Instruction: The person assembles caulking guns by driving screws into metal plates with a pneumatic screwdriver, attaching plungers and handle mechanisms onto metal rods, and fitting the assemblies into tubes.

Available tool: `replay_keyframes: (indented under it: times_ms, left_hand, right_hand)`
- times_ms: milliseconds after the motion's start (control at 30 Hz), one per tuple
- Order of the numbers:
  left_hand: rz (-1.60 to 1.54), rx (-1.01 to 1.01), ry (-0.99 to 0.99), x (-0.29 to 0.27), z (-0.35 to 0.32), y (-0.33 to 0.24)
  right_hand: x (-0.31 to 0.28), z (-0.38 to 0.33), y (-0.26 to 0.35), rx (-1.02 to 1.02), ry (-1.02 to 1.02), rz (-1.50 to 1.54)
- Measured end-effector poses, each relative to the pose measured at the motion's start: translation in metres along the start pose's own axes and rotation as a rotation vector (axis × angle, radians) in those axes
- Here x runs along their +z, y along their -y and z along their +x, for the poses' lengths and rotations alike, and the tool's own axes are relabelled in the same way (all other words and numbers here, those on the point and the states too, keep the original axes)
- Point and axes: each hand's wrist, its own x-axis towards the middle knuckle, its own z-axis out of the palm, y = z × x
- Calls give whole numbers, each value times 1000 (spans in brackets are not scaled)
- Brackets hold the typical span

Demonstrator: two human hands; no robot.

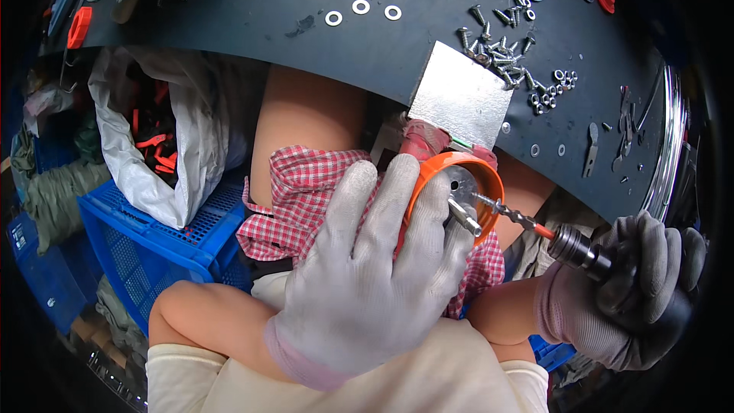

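Two hands in pale grey knitted gloves with pinkish cuffs work above the lap, before the near edge of a smooth, dark tabletop [252, 30]. The left hand [375, 275], back uppermost, has its fingers slightly spread and bent over the near left wall of a glossy orange ring [495, 177], gripping it. The ring, round and thick-rimmed, stands tilted near the table edge and encloses a flat grey metal disc [461, 181] with a dark central hole; a short silvery cylinder [464, 218] lies beside the fingers. The right hand [650, 283] closes around a drill [581, 252] with a stepped black chuck, from which a twisted steel bit [516, 216] with a red collar points into the ring; whether its tip touches the disc cannot be told. Beyond lies a crinkled silver sheet [462, 92], bordered by threaded screws [501, 53] and faceted nuts [544, 97]. At left, a creased white sack [195, 145] containing red pieces rests on a perforated blue plastic crate [145, 252]; red-checked woven cloth [306, 191] drapes the lap.
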Motion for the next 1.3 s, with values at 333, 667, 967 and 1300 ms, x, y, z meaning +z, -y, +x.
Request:
replay_keyframes:
  times_ms: [333,667,967,1300]
  left_hand:
    - [-130,-267,58,0,-4,-14]
    - [-96,-276,-83,9,-9,-11]
    - [-191,-350,-199,13,2,-11]
    - [-98,-250,-201,18,1,-8]
  right_hand:
    - [48,3,-18,-55,189,4]
    - [79,-17,-40,-145,124,-392]
    - [88,-17,-51,-102,274,-501]
    - [96,-3,-52,-238,413,-364]
